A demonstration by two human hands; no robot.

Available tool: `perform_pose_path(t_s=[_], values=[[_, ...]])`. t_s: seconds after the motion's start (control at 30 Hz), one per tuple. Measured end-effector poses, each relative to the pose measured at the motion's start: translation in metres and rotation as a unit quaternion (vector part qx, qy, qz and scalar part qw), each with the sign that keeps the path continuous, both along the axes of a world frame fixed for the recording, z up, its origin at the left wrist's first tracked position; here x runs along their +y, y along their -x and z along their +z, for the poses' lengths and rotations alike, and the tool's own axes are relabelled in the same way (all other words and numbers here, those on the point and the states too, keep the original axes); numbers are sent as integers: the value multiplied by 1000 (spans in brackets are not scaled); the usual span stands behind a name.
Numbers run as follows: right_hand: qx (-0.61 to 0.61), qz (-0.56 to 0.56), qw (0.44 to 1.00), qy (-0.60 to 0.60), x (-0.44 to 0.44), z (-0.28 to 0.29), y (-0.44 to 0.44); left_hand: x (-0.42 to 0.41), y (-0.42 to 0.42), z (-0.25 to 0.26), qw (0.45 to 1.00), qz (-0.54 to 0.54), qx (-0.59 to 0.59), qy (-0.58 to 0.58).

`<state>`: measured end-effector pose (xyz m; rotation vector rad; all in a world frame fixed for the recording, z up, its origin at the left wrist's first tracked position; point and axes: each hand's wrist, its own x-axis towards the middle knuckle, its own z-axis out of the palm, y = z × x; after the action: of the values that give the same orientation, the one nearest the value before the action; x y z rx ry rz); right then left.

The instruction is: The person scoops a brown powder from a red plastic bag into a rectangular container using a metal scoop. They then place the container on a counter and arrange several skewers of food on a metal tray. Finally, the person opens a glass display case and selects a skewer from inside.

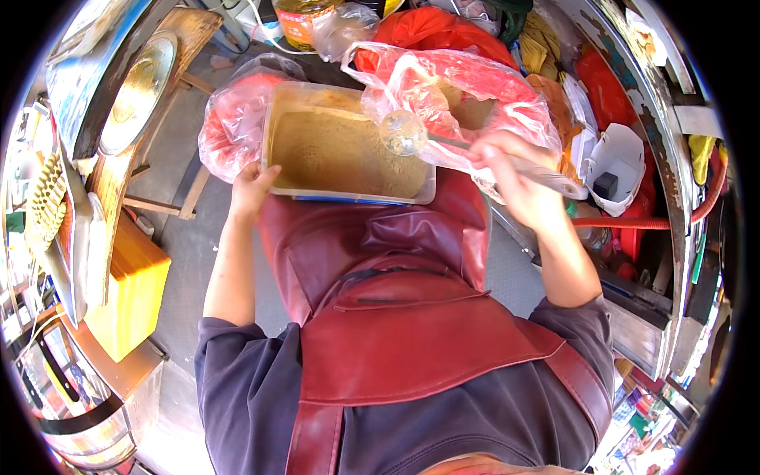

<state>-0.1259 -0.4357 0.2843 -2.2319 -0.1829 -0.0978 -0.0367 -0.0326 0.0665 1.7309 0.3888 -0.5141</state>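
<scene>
My left hand (252, 183) grips the near left corner of a clear plastic tub (362, 200), its thumb over the rim. Yellow-brown powder (338, 148) covers the floor of the tub, heaped towards the right. In my right hand (522, 178) is the handle of a ladle (405, 132); its round bowl hangs above the tub's right edge. Right of the tub, a red and clear plastic bag (510, 89) lies open with similar powder inside. Another red and clear bag (234, 124) sits against the tub's left side.
A large jar of yellow liquid (300, 24) stands at the back. To the right are a white plastic container (617, 166) and a red hose (623, 222). On the left are a wooden board (196, 27) bearing a metal dish (142, 95), and a yellow box (133, 291).
</scene>
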Motion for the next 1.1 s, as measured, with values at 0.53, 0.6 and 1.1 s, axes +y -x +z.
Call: perform_pose_path(t_s=[0.53, 0.6, 1.1], values=[[-199, 18, 915, 350, -111, -185, -58, -5, 4, 4, 998, 40, -18, 40], [-173, 47, 911, 372, -112, -199, -47, -4, 4, 3, 998, 37, -23, 36], [-192, -58, 932, 301, -132, -153, -27, -19, 7, 24, 999, 42, -16, 31]])
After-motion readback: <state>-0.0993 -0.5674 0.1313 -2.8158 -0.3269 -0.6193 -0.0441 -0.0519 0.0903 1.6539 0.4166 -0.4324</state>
